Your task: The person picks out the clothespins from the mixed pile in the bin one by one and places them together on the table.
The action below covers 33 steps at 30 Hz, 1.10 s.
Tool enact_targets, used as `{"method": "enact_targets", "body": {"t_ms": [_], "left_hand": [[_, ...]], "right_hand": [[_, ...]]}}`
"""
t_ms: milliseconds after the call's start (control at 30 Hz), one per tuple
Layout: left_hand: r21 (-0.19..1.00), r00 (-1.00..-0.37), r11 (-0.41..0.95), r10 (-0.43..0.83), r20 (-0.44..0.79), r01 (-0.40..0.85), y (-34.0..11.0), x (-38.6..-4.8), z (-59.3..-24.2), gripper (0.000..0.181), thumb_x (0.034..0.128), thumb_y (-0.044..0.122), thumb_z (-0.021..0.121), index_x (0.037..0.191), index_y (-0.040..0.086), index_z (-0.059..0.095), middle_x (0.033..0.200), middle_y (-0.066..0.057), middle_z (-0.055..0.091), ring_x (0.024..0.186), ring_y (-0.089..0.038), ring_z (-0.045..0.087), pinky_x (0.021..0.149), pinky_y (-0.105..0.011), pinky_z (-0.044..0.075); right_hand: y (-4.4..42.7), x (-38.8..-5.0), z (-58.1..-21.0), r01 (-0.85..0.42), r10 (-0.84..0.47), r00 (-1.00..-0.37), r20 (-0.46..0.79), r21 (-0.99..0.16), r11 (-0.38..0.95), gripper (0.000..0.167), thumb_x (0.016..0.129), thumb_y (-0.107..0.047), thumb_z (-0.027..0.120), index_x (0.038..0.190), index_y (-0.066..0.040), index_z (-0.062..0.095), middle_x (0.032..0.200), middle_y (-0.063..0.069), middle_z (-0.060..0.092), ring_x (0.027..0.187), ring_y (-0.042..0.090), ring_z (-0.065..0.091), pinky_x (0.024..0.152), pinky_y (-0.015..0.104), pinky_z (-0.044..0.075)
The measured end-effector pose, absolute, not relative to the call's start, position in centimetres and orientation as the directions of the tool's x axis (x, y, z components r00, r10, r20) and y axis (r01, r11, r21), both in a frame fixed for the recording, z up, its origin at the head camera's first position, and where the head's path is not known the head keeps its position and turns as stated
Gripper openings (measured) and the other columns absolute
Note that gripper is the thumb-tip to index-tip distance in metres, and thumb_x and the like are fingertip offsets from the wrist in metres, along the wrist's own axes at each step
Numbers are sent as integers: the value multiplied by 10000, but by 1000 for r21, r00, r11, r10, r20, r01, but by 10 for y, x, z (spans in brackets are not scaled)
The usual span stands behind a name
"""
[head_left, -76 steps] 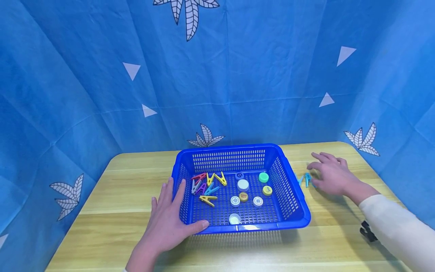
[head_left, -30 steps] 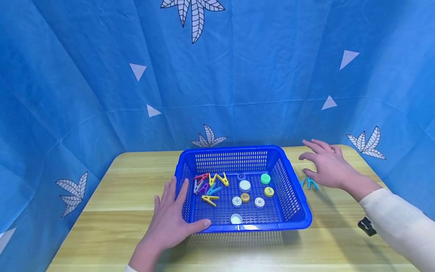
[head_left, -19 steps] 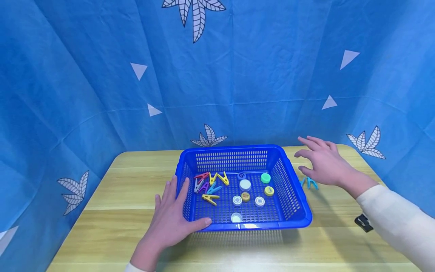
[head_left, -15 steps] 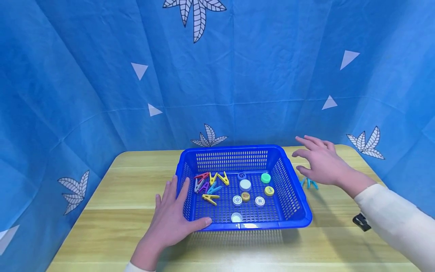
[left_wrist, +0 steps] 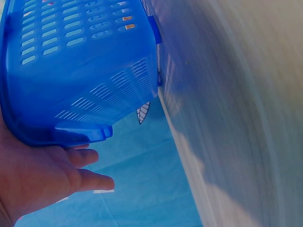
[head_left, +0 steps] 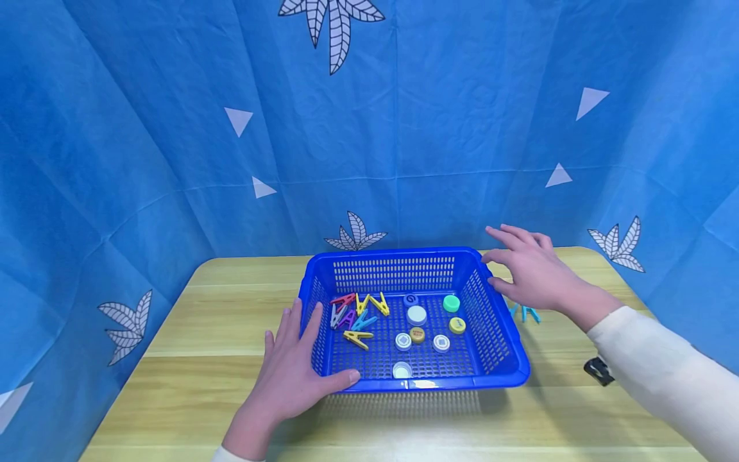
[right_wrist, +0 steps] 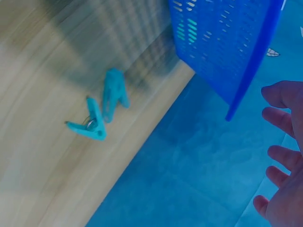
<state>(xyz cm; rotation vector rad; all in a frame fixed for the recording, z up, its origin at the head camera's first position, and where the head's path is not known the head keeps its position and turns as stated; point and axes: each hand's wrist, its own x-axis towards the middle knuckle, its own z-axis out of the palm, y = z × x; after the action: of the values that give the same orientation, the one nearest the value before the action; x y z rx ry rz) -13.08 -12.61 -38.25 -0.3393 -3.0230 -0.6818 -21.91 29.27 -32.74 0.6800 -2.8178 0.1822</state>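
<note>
A blue plastic basket (head_left: 381,386) stands on the wooden table. My left hand (head_left: 291,378) rests against its front left corner, fingers spread along the left rim and thumb on the front rim. Near the back right of the basket, my right hand (head_left: 534,269) hovers beside the rim, fingers apart and holding nothing; contact with the rim is unclear. Inside, several clothespins lie at left, among them a yellow clothespin (head_left: 358,339) and a red clothespin (head_left: 343,299). Several bottle caps lie to their right, including a green cap (head_left: 451,303) and a white cap (head_left: 416,315).
Two turquoise clothespins (right_wrist: 113,92) lie on the table (head_left: 190,378) right of the basket, below my right hand. A small black object (head_left: 598,371) sits partly behind the right sleeve. Blue patterned cloth (head_left: 439,128) hangs around the back and sides.
My right hand has risen away from the turquoise clothespins and moved left to the basket's right rim. The left hand keeps its place on the basket, and the basket's contents look unchanged.
</note>
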Motion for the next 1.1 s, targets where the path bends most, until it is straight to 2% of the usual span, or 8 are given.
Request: {"method": "enact_targets", "body": {"t_ms": [333,1100], "left_hand": [[423,-977,881,202,66,211,-125,-131,-383,1284,649,926,560,1615,171,181,1658,-168,3,1492,-398,-57,1097,-698,-18],[426,-978,881,200,58,205,-126,-132,-382,1277,652,917,572,1617,181,175,1659,-162,1,1492,-395,-63,1095,-698,-23]], "right_hand": [[280,-223,-329,-486,-453,-848,276,-60,872,307,854,-238,773,1140,-132,738,1552,183,367,1437,422,222,1009,697,212],[260,-228,-314,-517,-478,-825,302,-61,854,297,857,-245,780,1139,-160,738,1562,165,358,1447,404,216,1017,685,213]]}}
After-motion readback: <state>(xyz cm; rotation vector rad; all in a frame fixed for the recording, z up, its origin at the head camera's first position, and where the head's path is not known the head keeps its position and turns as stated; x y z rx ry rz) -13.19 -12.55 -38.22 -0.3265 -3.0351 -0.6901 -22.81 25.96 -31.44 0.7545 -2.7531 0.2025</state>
